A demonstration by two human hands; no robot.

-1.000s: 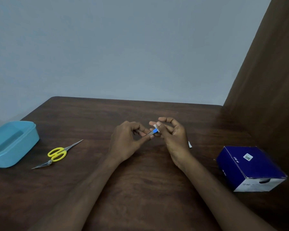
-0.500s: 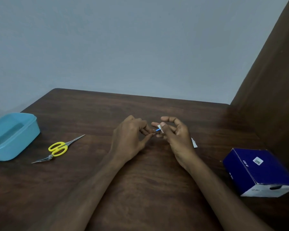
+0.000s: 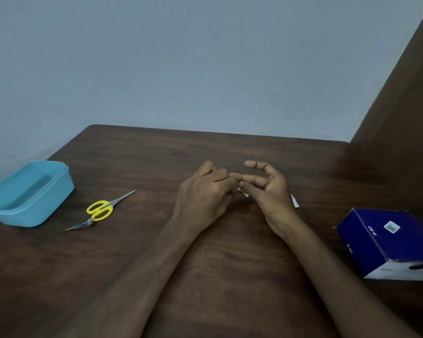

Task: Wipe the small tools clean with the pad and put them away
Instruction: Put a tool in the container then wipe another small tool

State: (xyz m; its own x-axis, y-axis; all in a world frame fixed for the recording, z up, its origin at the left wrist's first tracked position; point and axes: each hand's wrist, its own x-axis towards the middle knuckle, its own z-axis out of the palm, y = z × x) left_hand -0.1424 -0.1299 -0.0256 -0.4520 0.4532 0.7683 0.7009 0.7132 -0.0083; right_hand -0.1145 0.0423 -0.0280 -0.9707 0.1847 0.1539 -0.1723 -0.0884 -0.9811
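While both forearms rest on the dark wooden worktop (image 3: 230,147), the left hand (image 3: 203,193) curls its fingers together against the right hand (image 3: 266,189), whose fingers are half spread; a white scrap (image 3: 242,192) shows between them, what it is I cannot tell. The yellow-handled scissors (image 3: 99,210) lie left, near the light-blue plastic tub (image 3: 29,191)

- The dark blue box (image 3: 386,240) on the bench (image 3: 230,154) carried small white print on its top and side, too small and blurred to read.
- A small white sticker (image 3: 392,227) on the box top showed a pattern, perhaps a code, not legible.
- No other text could be read.
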